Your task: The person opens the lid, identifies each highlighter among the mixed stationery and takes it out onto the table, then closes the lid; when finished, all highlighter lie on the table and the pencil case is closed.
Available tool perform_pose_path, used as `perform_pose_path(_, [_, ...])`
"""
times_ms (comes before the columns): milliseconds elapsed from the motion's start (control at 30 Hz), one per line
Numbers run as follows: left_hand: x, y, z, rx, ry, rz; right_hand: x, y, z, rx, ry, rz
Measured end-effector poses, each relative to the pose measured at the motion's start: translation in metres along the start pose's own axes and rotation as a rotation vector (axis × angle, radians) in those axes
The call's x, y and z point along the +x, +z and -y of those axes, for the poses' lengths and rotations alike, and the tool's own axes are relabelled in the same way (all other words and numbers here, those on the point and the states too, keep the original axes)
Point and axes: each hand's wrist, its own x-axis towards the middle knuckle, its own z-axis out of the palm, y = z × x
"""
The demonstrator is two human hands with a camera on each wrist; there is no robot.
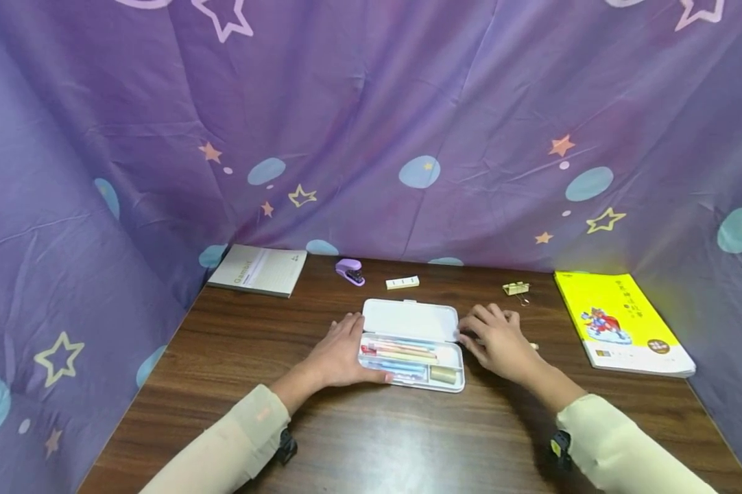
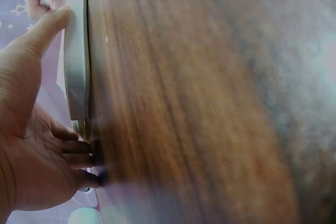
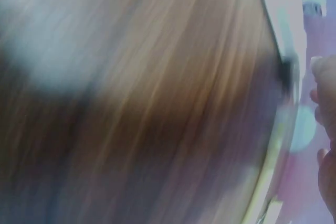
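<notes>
White pencil case (image 1: 450,355) lies open on the wooden table (image 1: 321,439), long axis running roughly 9 to 3 o'clock, its lid (image 1: 410,320) laid back toward 12. Left hand (image 1: 341,353) is at the case's 9 o'clock end, fingers and thumb spread, thumb touching the near wall. Right hand (image 1: 499,345) is beside the 3 o'clock end, fingers bent; whether it pinches anything cannot be determined. Pens and pencils (image 1: 404,351) lie lengthwise inside; an olive block (image 1: 443,374) occupies the compartment at 4 o'clock.
</notes>
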Motion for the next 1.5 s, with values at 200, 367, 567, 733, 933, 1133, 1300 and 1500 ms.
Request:
perform_pose_path(200, [0.001,0.000,-0.001,-0.007,-0.003,0.001,0.019,0.010,0.030,0.014,-0.093,0.022])
perform_pose_path(367, [0.000,-0.002,-0.002,-0.016,-0.007,0.002,0.032,0.017,0.052,0.026,-0.163,0.040])
perform_pose_path(567, [0.000,-0.003,-0.003,-0.024,-0.004,0.002,0.039,0.023,0.070,0.026,-0.204,0.067])
perform_pose_path(733, [0.001,-0.003,-0.003,-0.024,-0.004,0.001,0.040,0.027,0.076,0.008,-0.226,0.067])
perform_pose_path(933, [0.000,-0.003,-0.004,-0.027,-0.001,0.001,0.041,0.028,0.078,0.021,-0.207,0.085])
perform_pose_path(1133, [0.000,-0.002,-0.003,-0.027,-0.002,0.000,0.042,0.028,0.080,0.044,-0.186,0.091])
perform_pose_path(1300, [0.000,-0.002,-0.002,-0.022,-0.009,0.005,0.043,0.028,0.082,0.064,-0.177,0.085])
perform_pose_path(1500, [0.001,-0.002,-0.002,-0.016,-0.017,0.010,0.045,0.027,0.084,0.042,-0.190,0.077])
